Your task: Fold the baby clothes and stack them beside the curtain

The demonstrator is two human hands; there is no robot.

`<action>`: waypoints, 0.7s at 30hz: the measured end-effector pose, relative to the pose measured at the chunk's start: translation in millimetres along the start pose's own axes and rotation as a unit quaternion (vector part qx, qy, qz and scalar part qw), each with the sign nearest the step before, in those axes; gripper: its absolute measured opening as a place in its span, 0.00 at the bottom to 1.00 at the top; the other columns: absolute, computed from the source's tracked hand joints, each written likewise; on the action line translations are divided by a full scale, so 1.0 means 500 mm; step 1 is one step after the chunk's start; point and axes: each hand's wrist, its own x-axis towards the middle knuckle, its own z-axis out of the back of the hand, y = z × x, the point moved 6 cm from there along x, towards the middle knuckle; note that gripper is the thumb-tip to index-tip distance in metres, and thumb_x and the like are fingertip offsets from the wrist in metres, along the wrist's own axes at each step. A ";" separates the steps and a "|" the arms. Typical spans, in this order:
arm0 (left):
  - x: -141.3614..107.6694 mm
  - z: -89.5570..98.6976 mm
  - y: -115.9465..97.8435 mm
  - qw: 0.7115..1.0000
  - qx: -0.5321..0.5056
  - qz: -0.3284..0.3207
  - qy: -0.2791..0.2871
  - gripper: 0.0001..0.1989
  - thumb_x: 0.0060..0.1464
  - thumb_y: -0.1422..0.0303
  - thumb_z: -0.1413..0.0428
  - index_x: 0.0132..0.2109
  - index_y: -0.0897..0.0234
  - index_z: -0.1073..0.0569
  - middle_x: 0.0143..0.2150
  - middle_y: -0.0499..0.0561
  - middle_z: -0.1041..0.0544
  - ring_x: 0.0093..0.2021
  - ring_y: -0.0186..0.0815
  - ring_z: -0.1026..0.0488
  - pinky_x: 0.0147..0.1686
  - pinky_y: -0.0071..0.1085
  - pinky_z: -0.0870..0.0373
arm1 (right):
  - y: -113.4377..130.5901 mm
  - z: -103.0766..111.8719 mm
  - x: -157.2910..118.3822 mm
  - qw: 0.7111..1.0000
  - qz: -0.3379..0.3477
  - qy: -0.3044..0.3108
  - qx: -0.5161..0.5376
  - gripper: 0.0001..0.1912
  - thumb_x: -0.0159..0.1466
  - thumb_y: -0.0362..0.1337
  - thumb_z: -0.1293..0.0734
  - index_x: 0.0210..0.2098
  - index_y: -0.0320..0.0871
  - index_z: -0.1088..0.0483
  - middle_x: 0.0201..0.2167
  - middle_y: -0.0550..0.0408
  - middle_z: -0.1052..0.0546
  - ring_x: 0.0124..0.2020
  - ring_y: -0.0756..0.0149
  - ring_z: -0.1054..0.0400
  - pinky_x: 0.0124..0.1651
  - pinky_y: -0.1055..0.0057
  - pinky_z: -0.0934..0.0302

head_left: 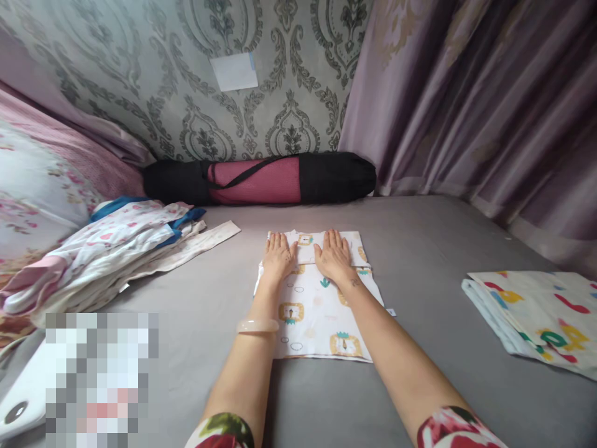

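Note:
A white cloth with yellow lion prints [305, 311] lies flat on the grey bed sheet in front of me. Its far edge is folded over into a band, and a small white tag sticks out at the right side. My left hand [280, 254] rests palm down on the left part of that band, fingers stretched out. On the right part of the band lies my right hand [333, 254], also flat with its fingers extended. Neither hand grips anything. A pale bangle [257, 326] sits on my left forearm.
Rumpled clothes [135, 239] are heaped at the left. A folded colourful-print cloth [536, 305] lies at the right. A long black and pink bag [261, 179] lies along the patterned wall. A white object [23, 392], partly blurred out, is at the lower left; purple curtains [433, 93] hang at the right.

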 end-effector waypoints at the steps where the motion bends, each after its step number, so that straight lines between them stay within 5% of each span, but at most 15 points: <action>1: -0.001 -0.002 0.002 1.000 0.005 0.004 0.000 0.32 0.66 0.58 0.61 0.66 0.81 0.42 0.69 0.71 0.45 0.71 0.52 0.54 0.68 0.48 0.55 | -0.001 -0.003 0.000 1.000 0.000 -0.003 -0.004 0.33 0.71 0.43 0.50 0.67 0.26 0.50 0.70 0.35 0.51 0.71 0.51 0.62 0.69 0.55 0.69; 12: 0.000 0.020 0.005 1.000 0.003 -0.005 0.004 0.27 0.67 0.59 0.63 0.62 0.75 0.36 0.67 0.68 0.40 0.71 0.50 0.51 0.67 0.48 0.53 | -0.007 0.019 0.005 0.998 -0.016 0.047 0.031 0.32 0.72 0.43 0.52 0.68 0.26 0.49 0.70 0.37 0.51 0.71 0.53 0.61 0.70 0.58 0.68; 21: 0.002 0.035 0.028 0.998 0.037 0.019 -0.052 0.28 0.66 0.64 0.64 0.66 0.74 0.41 0.69 0.64 0.42 0.71 0.49 0.51 0.69 0.50 0.60 | -0.084 0.049 0.019 0.995 -0.088 -0.027 0.033 0.35 0.71 0.46 0.52 0.68 0.24 0.50 0.70 0.34 0.52 0.71 0.50 0.63 0.69 0.54 0.72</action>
